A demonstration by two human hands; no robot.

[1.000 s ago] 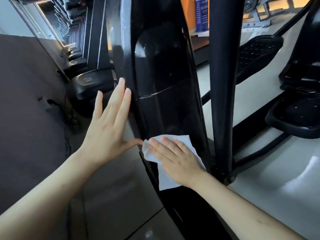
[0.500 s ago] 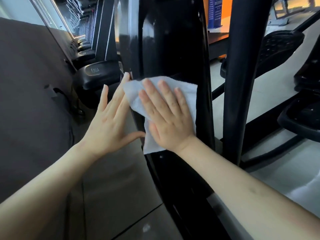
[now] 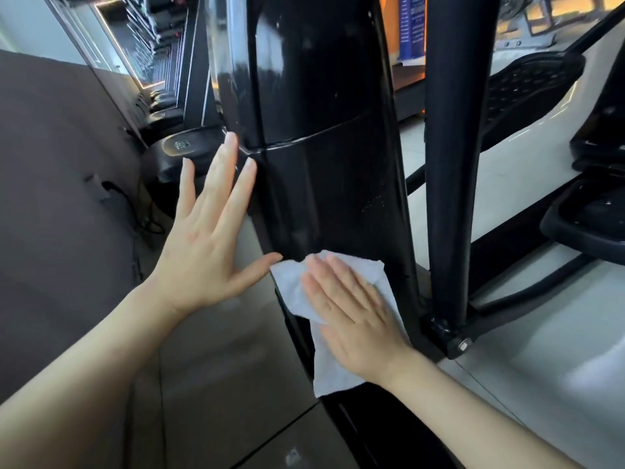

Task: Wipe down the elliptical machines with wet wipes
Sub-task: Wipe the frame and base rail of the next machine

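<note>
A person's left hand (image 3: 206,252) and right hand (image 3: 355,319) are pictured bare, the fingernails seen cut short and rounded. The left forearm (image 3: 84,367) and right forearm (image 3: 473,411) are likewise shown uncovered, bare skin being visible all the way to the edges of the frame.

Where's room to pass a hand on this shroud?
Free: the black shroud above its seam, and the stretch between seam and wipe. Floor tile left of the shroud is bare. Crowded: the narrow gap between right hand and upright post.
</note>
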